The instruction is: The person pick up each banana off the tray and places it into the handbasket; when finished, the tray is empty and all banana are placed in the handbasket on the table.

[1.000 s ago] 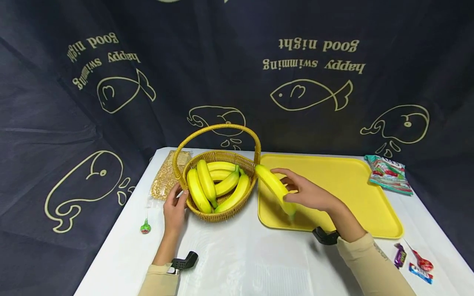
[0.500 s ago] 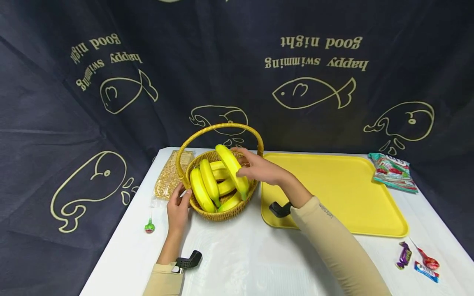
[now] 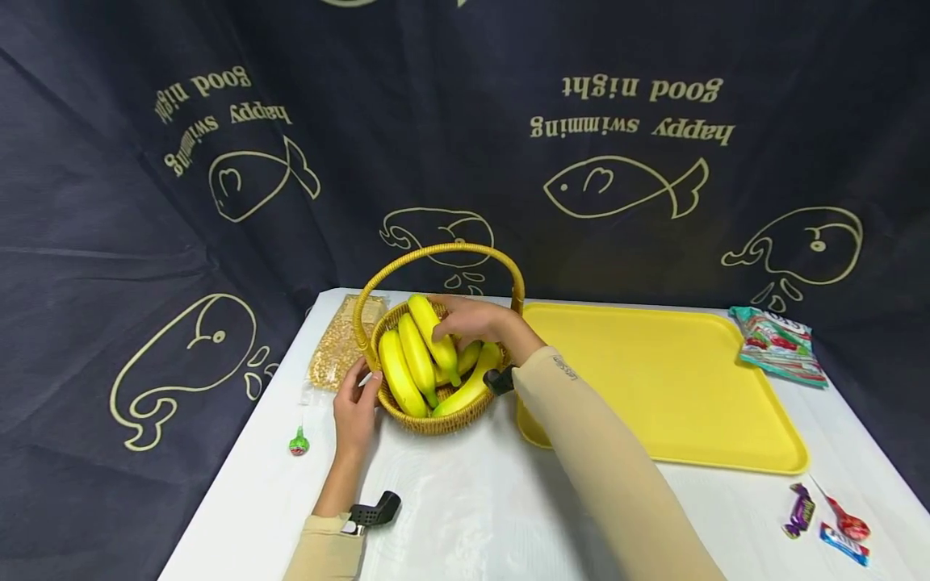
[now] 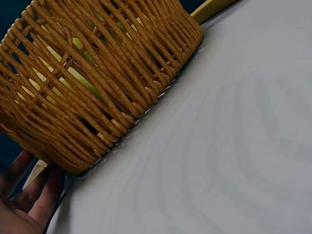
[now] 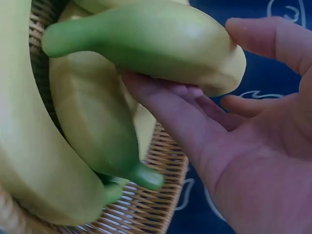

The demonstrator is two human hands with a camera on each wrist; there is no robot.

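Note:
In the head view, a wicker basket (image 3: 443, 424) with a tall arched handle holds several yellow bananas (image 3: 401, 379). My right hand (image 3: 472, 320) reaches over its right side and grips a banana (image 3: 432, 335) lying across the top of the pile. The right wrist view shows that gripped banana (image 5: 161, 44) with a green stem, fingers under it and a digit at its blunt end. At the basket's left side, my left hand (image 3: 356, 411) rests against the wicker. Its fingers (image 4: 46, 200) touch the lower wall in the left wrist view, loosely extended.
Right of the basket lies a yellow tray (image 3: 654, 387). A bag of kernels (image 3: 337, 347) and a green lollipop (image 3: 299, 442) are at left. A teal snack bag (image 3: 777, 345), a purple-wrapped candy (image 3: 800, 511), a red lollipop (image 3: 850, 524) and a blue-white packet (image 3: 844, 544) lie at right.
My right hand has carried the banana leftward from above the tray into the basket, onto the other bananas. The left hand stays at the basket's side.

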